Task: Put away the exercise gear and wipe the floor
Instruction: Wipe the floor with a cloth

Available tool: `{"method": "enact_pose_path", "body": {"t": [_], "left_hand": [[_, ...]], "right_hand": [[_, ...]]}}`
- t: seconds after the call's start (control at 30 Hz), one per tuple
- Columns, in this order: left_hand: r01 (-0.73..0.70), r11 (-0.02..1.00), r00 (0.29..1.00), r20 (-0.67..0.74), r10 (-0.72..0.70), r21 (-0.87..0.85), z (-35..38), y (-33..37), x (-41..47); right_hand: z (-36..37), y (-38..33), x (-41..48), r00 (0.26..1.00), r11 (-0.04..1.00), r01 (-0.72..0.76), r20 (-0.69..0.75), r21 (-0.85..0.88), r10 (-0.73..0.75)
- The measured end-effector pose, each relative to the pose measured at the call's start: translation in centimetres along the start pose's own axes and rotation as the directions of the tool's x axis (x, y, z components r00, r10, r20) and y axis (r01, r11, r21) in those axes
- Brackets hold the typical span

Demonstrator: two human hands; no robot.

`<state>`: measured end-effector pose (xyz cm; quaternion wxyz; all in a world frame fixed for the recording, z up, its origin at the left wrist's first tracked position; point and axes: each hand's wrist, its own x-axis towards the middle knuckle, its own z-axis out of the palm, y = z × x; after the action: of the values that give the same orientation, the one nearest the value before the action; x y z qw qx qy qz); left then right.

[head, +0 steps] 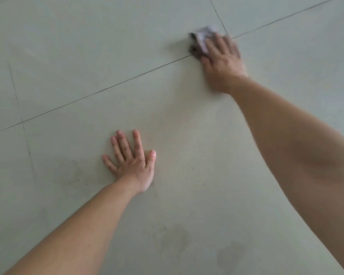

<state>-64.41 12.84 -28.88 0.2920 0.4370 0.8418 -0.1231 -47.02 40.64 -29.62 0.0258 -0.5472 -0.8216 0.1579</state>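
A small crumpled cloth, pale with darker patches, lies on the pale tiled floor at the upper right, close to where two grout lines cross. My right hand lies on top of it with the fingers straight, pressing it to the tile; the hand and cloth are blurred. My left hand rests flat on the floor lower down in the middle, fingers spread, holding nothing. No exercise gear is in view.
Large pale tiles with thin dark grout lines fill the whole view. Faint grey smudges mark the tile near the bottom edge, and small dark specks lie by my left forearm.
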Motion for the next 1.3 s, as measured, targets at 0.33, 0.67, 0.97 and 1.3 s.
{"method": "enact_pose_path", "body": {"t": [0.33, 0.67, 0.97, 1.3], "left_hand": [[-0.006, 1.0, 0.999, -0.041, 0.006, -0.005, -0.3, 0.2, -0.2], [-0.033, 0.999, 0.997, -0.074, 0.033, -0.004, -0.1, 0.0, 0.4], [-0.248, 0.94, 0.958, -0.2, 0.203, -0.233, -0.8, -2.8, -0.3], [-0.427, 0.904, 0.783, -0.488, 0.385, 0.028, 6.9, -10.6, -10.3]], "right_hand": [[3.0, -1.0, -22.5, 0.962, 0.971, 0.235, 0.13, 0.039, -0.238], [-0.5, 8.9, -18.2, 0.991, 0.991, -0.131, -0.045, -0.041, 0.129], [6.8, -3.4, -38.7, 1.0, 0.999, 0.0, -0.019, 0.038, 0.001], [2.2, 6.8, -37.7, 0.995, 0.989, 0.055, 0.091, -0.137, -0.043]]}}
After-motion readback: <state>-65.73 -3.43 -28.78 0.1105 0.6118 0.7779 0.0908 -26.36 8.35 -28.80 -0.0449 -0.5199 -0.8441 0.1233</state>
